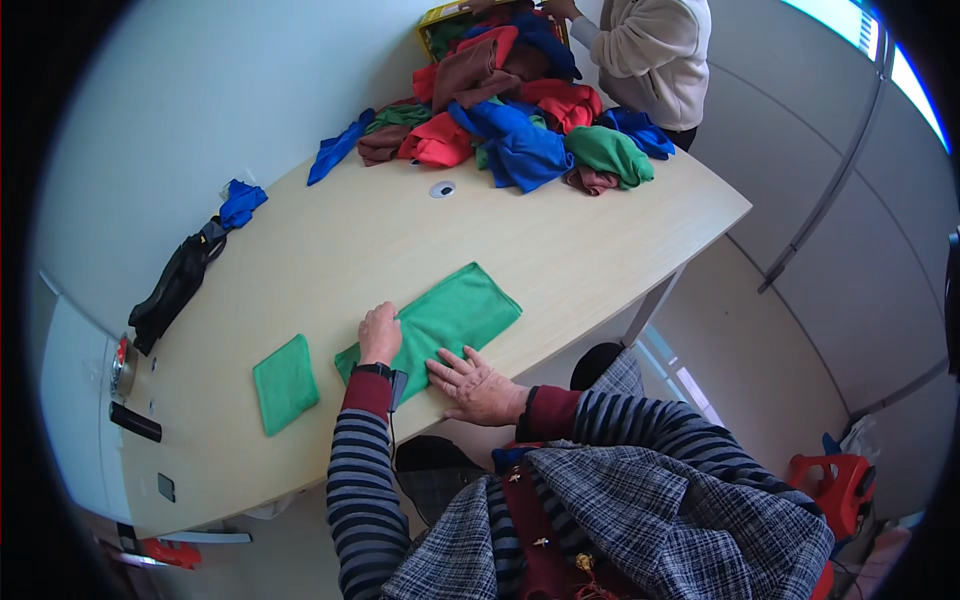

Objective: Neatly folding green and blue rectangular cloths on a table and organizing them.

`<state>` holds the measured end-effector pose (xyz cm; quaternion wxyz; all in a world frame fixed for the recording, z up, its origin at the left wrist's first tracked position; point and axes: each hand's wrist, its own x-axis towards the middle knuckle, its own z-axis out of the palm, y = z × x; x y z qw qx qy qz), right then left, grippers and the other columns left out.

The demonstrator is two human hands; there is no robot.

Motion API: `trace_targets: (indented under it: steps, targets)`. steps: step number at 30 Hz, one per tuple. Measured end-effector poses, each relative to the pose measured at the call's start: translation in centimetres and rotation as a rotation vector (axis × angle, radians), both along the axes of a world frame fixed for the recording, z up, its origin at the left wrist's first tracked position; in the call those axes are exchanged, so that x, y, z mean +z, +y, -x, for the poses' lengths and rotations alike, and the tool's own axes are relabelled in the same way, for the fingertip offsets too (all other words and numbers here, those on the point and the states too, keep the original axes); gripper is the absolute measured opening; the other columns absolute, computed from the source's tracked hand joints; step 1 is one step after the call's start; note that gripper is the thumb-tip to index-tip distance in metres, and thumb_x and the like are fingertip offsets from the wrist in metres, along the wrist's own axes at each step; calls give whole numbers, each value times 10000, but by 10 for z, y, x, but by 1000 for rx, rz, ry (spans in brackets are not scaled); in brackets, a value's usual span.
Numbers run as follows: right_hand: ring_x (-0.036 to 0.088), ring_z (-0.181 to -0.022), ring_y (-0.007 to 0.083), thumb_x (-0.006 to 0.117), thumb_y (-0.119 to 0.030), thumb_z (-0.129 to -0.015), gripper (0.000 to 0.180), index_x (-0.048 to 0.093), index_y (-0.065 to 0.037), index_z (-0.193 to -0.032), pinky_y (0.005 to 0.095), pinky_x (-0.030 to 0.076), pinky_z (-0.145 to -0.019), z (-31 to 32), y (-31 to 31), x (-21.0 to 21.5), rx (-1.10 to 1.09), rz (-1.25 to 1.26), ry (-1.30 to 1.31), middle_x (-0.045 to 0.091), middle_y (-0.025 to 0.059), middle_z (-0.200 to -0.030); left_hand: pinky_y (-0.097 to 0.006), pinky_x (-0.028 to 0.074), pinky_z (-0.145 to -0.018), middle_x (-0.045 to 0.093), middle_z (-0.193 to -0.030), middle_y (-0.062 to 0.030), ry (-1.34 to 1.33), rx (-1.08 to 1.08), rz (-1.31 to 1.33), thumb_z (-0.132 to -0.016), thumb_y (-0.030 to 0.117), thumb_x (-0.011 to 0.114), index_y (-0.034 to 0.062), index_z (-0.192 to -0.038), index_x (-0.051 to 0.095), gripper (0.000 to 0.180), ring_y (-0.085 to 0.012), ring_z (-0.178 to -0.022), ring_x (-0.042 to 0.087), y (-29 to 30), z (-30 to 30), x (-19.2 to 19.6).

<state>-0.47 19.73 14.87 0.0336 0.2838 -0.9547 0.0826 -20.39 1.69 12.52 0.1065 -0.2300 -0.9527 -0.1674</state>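
Observation:
A green cloth, folded into a long rectangle, lies slantwise on the table in front of me. My left hand is at its left part, fingers curled in and closed on the cloth; the fingertips are hidden under the hand. Flat on the near edge of the same cloth rests my right hand, its fingers spread and holding nothing. To the left, apart from both hands, is a smaller folded green cloth.
A loose heap of red, blue, green and brown cloths covers the far end of the table. Behind it, a person in a cream jacket holds a yellow box. A black bag and a blue cloth lie along the wall.

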Motion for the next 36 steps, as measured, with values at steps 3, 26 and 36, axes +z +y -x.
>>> trace_targets:
  steps: [3,26,36]
  targets:
    - [238,-1518,351,591,-478,-942,762,404,-4,-1509,594,216,-1201,2,0,3,7,-1,-26,291,151,-1628,-493,491,-856,662,-966,-127,24,9,25,-863,116,690,73,-979,599,154,-354,-999,624,2,3,1]
    - [257,-1506,342,588,-421,-940,631,533,2,-1405,619,280,-1155,0,-6,-2,-7,22,60,275,149,-1625,-560,242,-1183,319,-1615,-158,-81,-184,100,-1032,400,482,127,-1535,397,579,-350,-1493,287,-15,-65,-8]
    - [345,-1451,361,582,-395,-951,527,596,-12,-1313,584,342,-1118,30,9,10,-22,242,-87,384,176,-1557,-572,191,-1200,332,-1614,-139,-73,-59,75,-1034,420,468,139,-1543,388,587,-346,-1505,262,-28,-115,4]
